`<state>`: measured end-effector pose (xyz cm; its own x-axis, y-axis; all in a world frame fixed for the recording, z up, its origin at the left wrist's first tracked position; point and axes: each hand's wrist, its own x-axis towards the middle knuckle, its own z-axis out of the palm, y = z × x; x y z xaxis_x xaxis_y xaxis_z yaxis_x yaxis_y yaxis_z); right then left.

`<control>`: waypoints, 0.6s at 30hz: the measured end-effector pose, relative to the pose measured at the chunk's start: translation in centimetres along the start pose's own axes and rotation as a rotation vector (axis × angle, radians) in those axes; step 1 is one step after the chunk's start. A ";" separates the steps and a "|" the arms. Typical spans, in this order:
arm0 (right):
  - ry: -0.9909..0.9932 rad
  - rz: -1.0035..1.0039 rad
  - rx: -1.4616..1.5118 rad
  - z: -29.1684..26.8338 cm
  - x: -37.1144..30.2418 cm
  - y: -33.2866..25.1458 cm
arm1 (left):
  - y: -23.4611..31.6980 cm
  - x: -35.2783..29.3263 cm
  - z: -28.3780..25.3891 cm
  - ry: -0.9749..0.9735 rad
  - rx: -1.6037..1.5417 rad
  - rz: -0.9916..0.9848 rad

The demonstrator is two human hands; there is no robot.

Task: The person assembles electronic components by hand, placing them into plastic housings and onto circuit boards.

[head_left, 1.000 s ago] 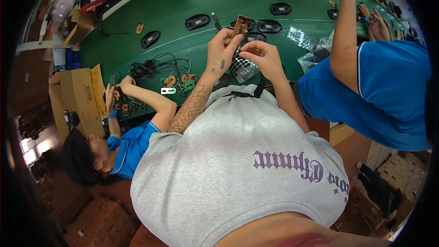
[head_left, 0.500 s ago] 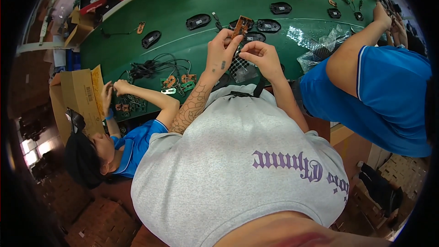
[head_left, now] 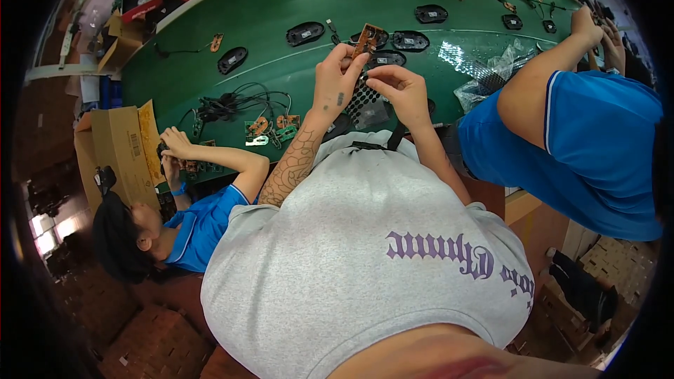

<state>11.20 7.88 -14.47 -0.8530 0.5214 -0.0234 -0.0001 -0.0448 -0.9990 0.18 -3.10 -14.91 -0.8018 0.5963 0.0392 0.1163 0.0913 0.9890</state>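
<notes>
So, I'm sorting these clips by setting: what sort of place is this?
Probably an electronics assembly workshop: the left hand holds a brown circuit board, black mouse-shaped shells lie along the green worktable, and people in blue shirts are on both sides.

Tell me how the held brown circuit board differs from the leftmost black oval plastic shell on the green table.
The brown, straight-edged circuit board contrasts with the rounded black plastic shell. The left hand holds the board up; the shell lies on the green table. Both are elongated.
</notes>
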 end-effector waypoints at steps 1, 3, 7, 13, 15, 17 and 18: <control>-0.002 -0.009 -0.006 -0.1 0.1 0.0 | 0.1 0.1 0.0 -0.009 -0.006 -0.006; 0.010 -0.054 0.018 0.0 0.1 0.2 | 0.1 0.1 0.2 0.001 -0.014 0.052; -0.035 -0.054 -0.147 1.0 0.0 0.1 | -1.6 -0.2 -1.0 0.044 -0.044 0.033; -0.049 -0.111 -0.212 0.2 0.5 0.8 | -1.1 0.5 -0.6 -0.013 -0.021 -0.025; -0.089 -0.006 -0.072 -0.5 0.6 1.7 | -2.1 0.4 -0.1 -0.031 -0.030 0.006; -0.138 0.110 0.065 -1.2 0.9 2.4 | -2.9 0.5 0.2 -0.046 -0.042 0.026; -0.137 0.106 0.065 -1.2 0.9 2.3 | -2.8 0.4 0.2 -0.047 -0.042 0.029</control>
<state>11.06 9.28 -16.84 -0.9131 0.3902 -0.1186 0.0638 -0.1508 -0.9865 -0.31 -2.92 -17.71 -0.7700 0.6350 0.0622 0.1139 0.0408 0.9927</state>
